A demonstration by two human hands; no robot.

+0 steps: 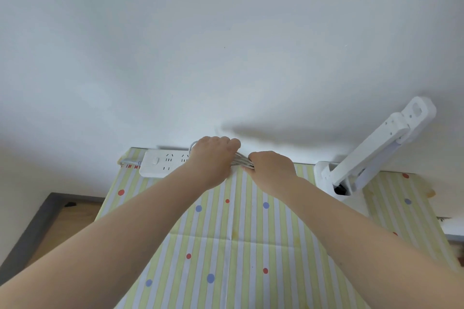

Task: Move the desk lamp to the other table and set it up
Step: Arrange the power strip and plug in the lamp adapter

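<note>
A white folding desk lamp (371, 150) stands at the back right of the table, its arm tilted up toward the wall. A bundle of grey-white cable (242, 161) lies near the back edge of the table, and both hands close on it. My left hand (213, 158) grips the cable's left end, over the right end of a white power strip (160, 163). Just to the right, my right hand (272, 167) holds the other end of the bundle. The plug itself is hidden under my left hand.
The table carries a striped cloth (238, 233) with coloured dots and stands against a white wall (226, 45). A grey cord (128, 162) leaves the strip's left end. Wooden floor (65, 223) shows at the left, below the table's edge.
</note>
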